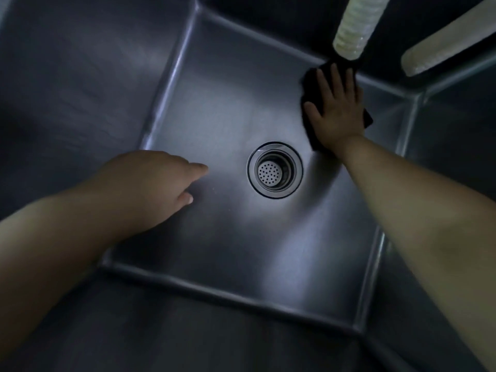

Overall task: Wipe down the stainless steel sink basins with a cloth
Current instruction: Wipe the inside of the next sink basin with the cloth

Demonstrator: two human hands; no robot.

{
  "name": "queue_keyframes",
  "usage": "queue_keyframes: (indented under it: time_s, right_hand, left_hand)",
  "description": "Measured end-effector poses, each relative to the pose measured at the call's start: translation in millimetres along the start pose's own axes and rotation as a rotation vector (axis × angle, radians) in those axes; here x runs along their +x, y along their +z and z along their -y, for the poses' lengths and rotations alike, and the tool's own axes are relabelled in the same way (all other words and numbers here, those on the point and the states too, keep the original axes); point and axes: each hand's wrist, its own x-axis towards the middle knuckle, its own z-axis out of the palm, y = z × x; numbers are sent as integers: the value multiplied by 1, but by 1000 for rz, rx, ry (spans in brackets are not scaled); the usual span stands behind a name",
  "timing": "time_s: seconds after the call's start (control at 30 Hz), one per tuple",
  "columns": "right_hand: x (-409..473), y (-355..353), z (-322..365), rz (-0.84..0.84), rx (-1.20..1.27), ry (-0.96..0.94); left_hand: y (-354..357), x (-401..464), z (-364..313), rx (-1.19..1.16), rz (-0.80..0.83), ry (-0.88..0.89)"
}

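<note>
Cloth (308,84) mostly hidden under right hand (335,111); hose (357,25) cut off at top.

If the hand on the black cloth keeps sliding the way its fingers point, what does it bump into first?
Probably the sink's back wall: the right hand and cloth already sit at that edge, under the pale hose.

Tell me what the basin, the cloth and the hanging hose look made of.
Basin: brushed stainless steel, judging by soft streaked reflections. Cloth under the right hand: dark, matte, soft fabric; weave too dim to tell. Hose: pale ribbed translucent tube, probably plastic.
</note>
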Motion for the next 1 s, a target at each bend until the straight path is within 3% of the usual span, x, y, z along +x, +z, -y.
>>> queue_keyframes:
  time_s: [0.2,0.57,0.7,0.87,1.0]
  right_hand:
    - [-60,2,-13,68,-9,198]
    - [-239,19,42,96,42,-121]
    - [-207,12,26,109,41,-115]
    - [-103,0,-10,79,-26,106]
    - [-37,-2,-48,40,-88,248]
  left_hand:
    - [-6,-2,-3,2,-6,12]
    - [-14,-5,-8,-15,63,-11]
    - [-11,-2,-10,-20,88,14]
    - [-8,-2,-6,13,-2,60]
    - [-1,-2,-6,2,13,77]
